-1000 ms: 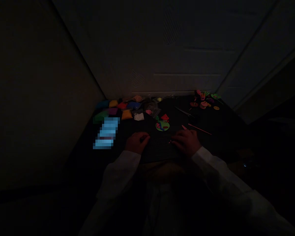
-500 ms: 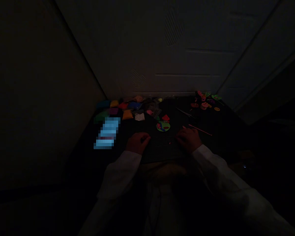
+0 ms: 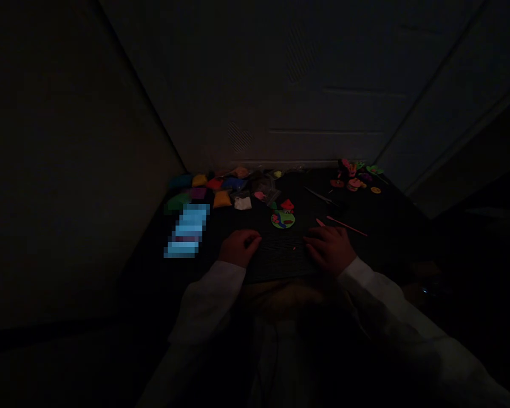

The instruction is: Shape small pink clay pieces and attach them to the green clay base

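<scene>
My left hand (image 3: 239, 248) rests on the dark table, its fingers curled and thumb and forefinger close together. Whether something small is between them is too dark to see. My right hand (image 3: 332, 249) lies on the table with its fingers stretched out and apart, holding nothing. Between and beyond the hands is a round green clay disc (image 3: 288, 217) with blue, pink and brown shapes and a red-topped piece (image 3: 287, 204) at its far edge. A tiny pink bit (image 3: 293, 248) lies between the hands. Just past my right fingers are a pink pointed tool (image 3: 320, 222) and a thin pink stick (image 3: 347, 225).
Left of my left hand lies a lit phone (image 3: 187, 230), its screen blurred. Behind are several bags of coloured clay (image 3: 222, 199). Scissors (image 3: 318, 195) lie beyond the disc. Small colourful clay figures (image 3: 353, 184) stand at back right. A panelled wall (image 3: 255, 85) rises behind the table.
My right hand has shifted slightly right and its fingers have spread, showing more of the pink pointed tool. My left hand keeps its curled pose.
</scene>
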`<state>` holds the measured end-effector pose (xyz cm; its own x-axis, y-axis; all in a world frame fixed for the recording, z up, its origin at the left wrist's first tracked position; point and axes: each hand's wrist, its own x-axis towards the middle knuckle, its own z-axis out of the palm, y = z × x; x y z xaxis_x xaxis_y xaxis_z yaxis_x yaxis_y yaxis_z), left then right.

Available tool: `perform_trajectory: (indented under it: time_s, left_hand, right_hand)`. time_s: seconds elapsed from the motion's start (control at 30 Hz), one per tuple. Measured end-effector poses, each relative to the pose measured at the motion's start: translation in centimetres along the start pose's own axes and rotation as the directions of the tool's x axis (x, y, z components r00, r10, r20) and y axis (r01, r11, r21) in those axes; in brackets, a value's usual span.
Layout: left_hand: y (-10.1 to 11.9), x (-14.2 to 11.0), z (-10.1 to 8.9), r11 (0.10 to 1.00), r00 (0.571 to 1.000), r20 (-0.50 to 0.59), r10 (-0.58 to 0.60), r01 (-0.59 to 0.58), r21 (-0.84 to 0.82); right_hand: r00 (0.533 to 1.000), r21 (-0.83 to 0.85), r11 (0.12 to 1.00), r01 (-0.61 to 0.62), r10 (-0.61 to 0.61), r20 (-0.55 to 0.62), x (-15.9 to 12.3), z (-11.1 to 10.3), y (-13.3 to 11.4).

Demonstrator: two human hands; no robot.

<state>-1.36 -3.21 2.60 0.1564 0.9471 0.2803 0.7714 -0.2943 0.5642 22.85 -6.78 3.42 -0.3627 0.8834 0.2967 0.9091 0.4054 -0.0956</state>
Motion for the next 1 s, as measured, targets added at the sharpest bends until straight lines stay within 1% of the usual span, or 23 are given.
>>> perform_trajectory:
  time_s: [0.13, 0.3, 0.43, 0.6, 0.73, 0.9, 1.0]
  left_hand:
    - [-0.3, 0.1, 0.1, 1.0, 1.0, -0.001, 0.003, -0.003, -0.007]
    - [-0.9, 0.2, 0.3, 0.999, 0.999, -0.015, 0.037, -0.037, -0.008]
    - [-1.0, 0.3, 0.4, 0.999, 0.998, -0.033, 0.054, -0.054, 0.001]
    - [-1.3, 0.3, 0.4, 0.998, 0.998, -0.017, 0.062, -0.062, 0.021]
    - [-1.5, 0.4, 0.5, 0.998, 0.998, -0.003, 0.06, -0.06, 0.03]
    - [-1.6, 0.4, 0.7, 0.998, 0.999, -0.009, 0.042, -0.042, 0.04]
    - [-1.5, 0.4, 0.7, 0.998, 0.999, 0.002, 0.044, -0.044, 0.038]
  right_hand:
    - [0.998, 0.006, 0.998, 0.062, -0.062, 0.0, 0.0, 0.1, 0.0]
    - [0.999, 0.002, 0.999, 0.04, -0.04, -0.025, 0.0, 0.1, -0.3]
    - [0.996, 0.019, 0.996, 0.088, -0.087, -0.027, 0.0, 0.0, -0.4]
    - [0.998, 0.016, 0.999, 0.029, -0.028, -0.063, -0.2, 0.1, -0.3]
    - [0.994, 0.032, 0.996, 0.083, -0.08, -0.074, -0.3, 0.3, -0.2]
    - [0.995, 0.011, 0.998, 0.057, -0.056, -0.086, -0.6, 0.3, 0.1]
    - [0.993, 0.024, 0.995, 0.094, -0.092, -0.074, -0.9, 0.3, 0.2]
